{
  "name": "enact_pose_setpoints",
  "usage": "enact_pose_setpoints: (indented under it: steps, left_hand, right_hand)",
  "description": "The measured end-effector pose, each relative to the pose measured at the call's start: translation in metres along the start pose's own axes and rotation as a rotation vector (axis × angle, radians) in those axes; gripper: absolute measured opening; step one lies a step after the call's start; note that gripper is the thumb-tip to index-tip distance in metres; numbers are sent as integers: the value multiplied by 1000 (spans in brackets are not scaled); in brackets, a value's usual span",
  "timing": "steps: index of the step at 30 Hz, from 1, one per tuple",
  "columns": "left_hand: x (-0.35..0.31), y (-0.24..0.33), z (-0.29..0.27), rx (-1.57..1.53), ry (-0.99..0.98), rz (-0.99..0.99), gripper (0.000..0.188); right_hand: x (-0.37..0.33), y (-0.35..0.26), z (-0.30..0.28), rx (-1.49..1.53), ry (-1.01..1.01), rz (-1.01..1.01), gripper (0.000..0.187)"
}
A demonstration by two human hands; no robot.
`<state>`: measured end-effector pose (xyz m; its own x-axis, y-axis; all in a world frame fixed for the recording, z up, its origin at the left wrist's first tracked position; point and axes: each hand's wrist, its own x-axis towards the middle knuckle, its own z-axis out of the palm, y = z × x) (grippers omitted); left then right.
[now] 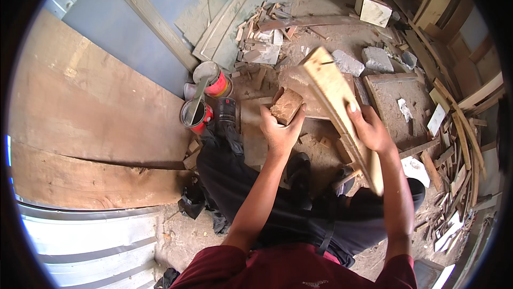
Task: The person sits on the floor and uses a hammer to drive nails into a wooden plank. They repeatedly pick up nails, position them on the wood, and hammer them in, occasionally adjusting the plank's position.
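Currently, left hand (283,133): block (287,106) is being gripped between half-curled fingers.
Right hand (371,129): plank (328,87) is being clasped firmly, right edge.

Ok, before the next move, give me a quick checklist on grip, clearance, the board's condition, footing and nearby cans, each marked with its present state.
1. Left hand has hold of the wood block, thumb and fingers on its sides: ok.
2. Right hand grips the long board, thumb on its face: ok.
3. Block and board apart: ok, a gap shows between them.
4. Board free of flaws: cannot tell; a dark mark near its far end could be a crack or a nail.
5. Floor near the shoes clear: not ok, wood scraps lie there.
6. Nearer red can covered: not ok, its top is open.
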<state>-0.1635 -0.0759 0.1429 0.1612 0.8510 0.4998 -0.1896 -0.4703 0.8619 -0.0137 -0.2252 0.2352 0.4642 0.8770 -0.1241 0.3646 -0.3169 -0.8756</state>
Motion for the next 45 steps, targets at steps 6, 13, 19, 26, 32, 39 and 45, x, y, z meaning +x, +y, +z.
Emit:
enact_pose_setpoints:
  steps: [6,13,19,26,32,39,45]
  left_hand:
    - [-4,-13,9,21,19,9,69]
    - [-12,9,22,46,-85,-3,76]
    - [-14,1,12,84,-250,49,70]
    - [-18,7,5,121,-338,144,74]
    - [-15,10,-2,69,-483,130,84]
    - [-18,15,3,110,-664,83,118]
    - [0,6,23,-192,-698,-69,102]
  right_hand:
    - [3,-15,-30,-357,-199,133,88]
    - [14,-19,-43,-522,-277,190,98]
    - [8,-19,-50,-641,-235,133,94]
    - [12,-23,-61,-628,-333,132,98]
    - [21,-16,-67,-647,-381,140,94]
    - [21,17,-87,-689,-338,101,82]
    - [22,20,-92,-703,-389,182,97]
